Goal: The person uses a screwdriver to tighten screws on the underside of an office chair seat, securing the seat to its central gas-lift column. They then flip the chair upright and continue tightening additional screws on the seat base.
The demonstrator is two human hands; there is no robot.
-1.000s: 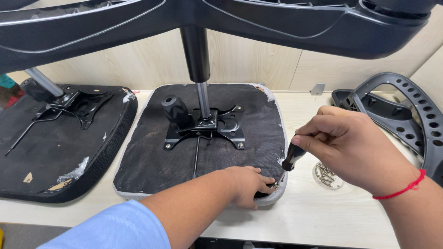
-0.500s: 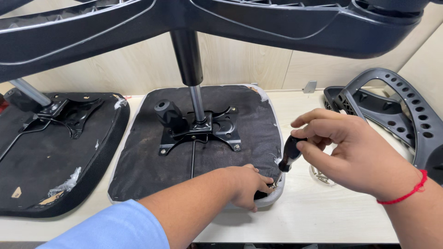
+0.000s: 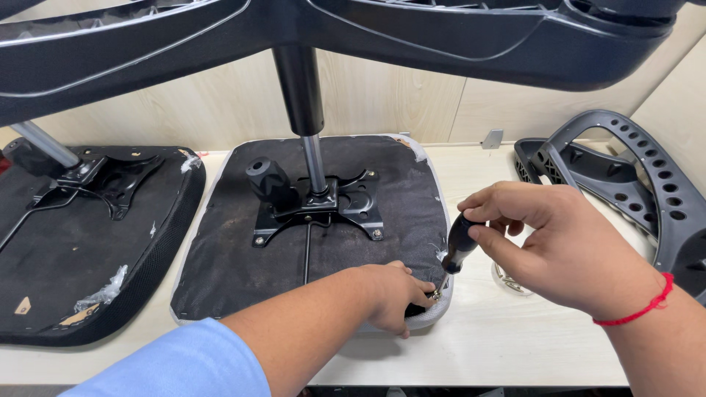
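An upturned black chair seat (image 3: 243, 257) lies on the light workbench (image 3: 507, 345), with a black metal mechanism plate (image 3: 320, 206) and a gas-lift column (image 3: 301, 95) rising from it. My right hand (image 3: 559, 239) grips a black screwdriver handle (image 3: 460, 242), its tip pointing down at the seat's near right corner. My left hand (image 3: 393, 294) rests on that same corner, fingers curled around the edge right beside the tool tip. The fastener itself is hidden by my fingers.
A second upturned seat (image 3: 81, 242) with its own mechanism lies at the left. A black chair base (image 3: 353, 37) spans the top of the view. A perforated black plastic backrest frame (image 3: 632, 184) lies at the right. A small clear bag of hardware (image 3: 507, 279) sits under my right hand.
The view has shifted slightly. My right hand has turned a little on the screwdriver; my left hand stays on the seat corner.
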